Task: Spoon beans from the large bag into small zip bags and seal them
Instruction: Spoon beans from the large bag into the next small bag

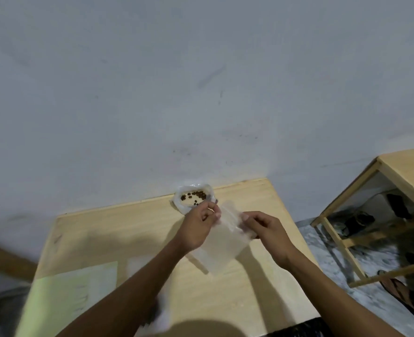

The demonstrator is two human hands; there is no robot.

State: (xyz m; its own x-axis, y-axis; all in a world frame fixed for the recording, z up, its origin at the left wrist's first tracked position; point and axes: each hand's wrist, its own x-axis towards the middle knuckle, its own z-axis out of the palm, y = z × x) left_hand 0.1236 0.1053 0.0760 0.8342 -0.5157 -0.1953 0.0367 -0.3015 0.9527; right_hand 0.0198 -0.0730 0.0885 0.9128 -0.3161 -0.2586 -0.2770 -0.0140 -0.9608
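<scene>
Above the wooden table (225, 300), 2 hands hold 1 small clear zip bag (221, 242) by its top edge. The left hand (198, 227) pinches the 10 o'clock corner, the right hand (265, 231) the 2 o'clock corner. The large bag (193, 197), open with brown beans (193, 196) inside, sits at 12 o'clock by the wall (201, 81).

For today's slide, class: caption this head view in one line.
Both hands, left hand and right hand, hold a small zip bag above the table.
</scene>
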